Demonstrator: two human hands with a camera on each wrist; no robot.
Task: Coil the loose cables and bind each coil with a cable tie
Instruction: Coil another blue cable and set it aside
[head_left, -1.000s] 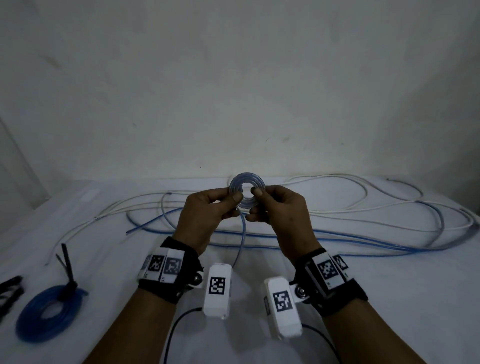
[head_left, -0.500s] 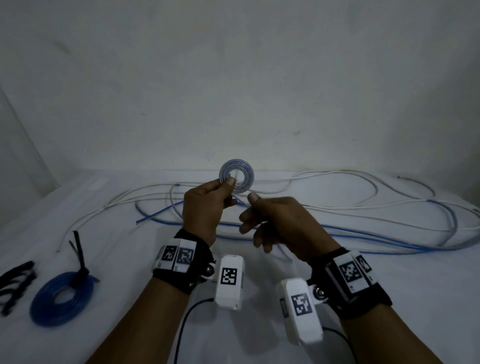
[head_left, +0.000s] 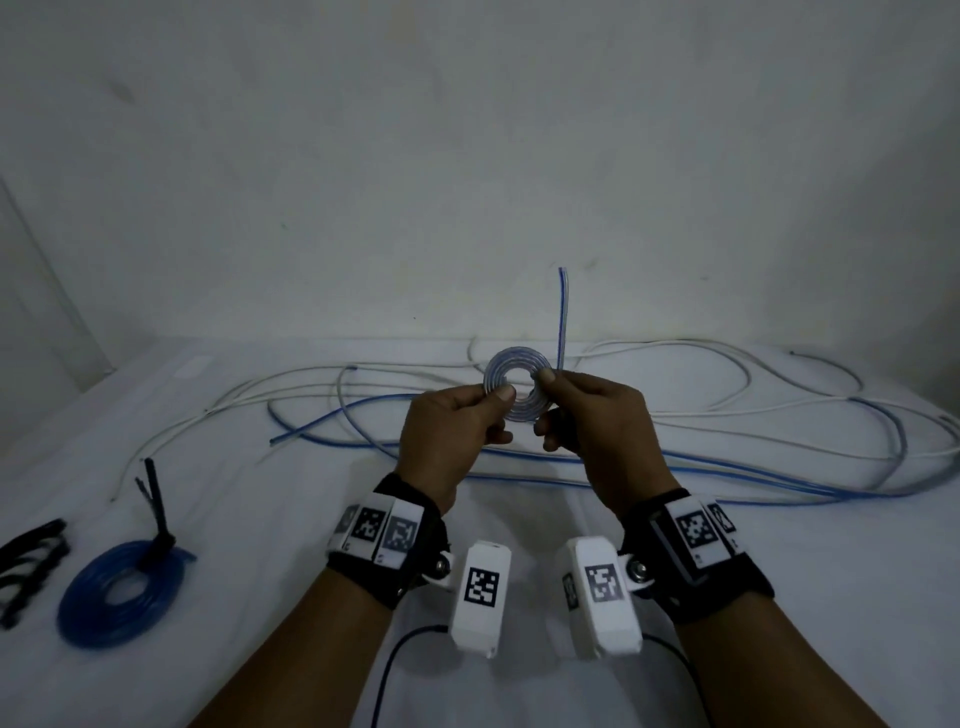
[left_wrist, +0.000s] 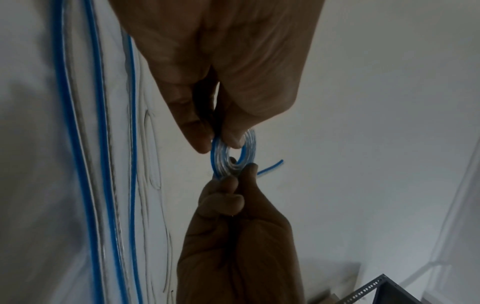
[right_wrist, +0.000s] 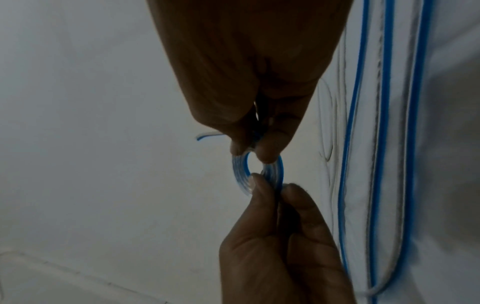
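Both hands hold a small, flat coil of clear cable with a blue stripe (head_left: 511, 359) upright above the table. My left hand (head_left: 496, 397) pinches its left side between thumb and fingers. My right hand (head_left: 546, 382) pinches the right side, where the cable's free end (head_left: 562, 312) sticks straight up. In the left wrist view the coil (left_wrist: 250, 142) sits between my left hand's fingertips (left_wrist: 233, 142) above and my right hand (left_wrist: 233, 197) below, and the free end (left_wrist: 270, 168) points right. The right wrist view shows the coil (right_wrist: 240, 174) pinched from both sides.
Long loose blue cables (head_left: 727, 480) and white cables (head_left: 701, 345) sprawl across the white table behind my hands. At the front left lies a blue coil (head_left: 88, 618) bound with a black tie (head_left: 156, 525). Spare black ties (head_left: 28, 564) lie at the left edge.
Half a second ago only my left hand held the coil and my right hand hung loose beside it. Now my right hand pinches the coil's right side, and the free end stands upright.
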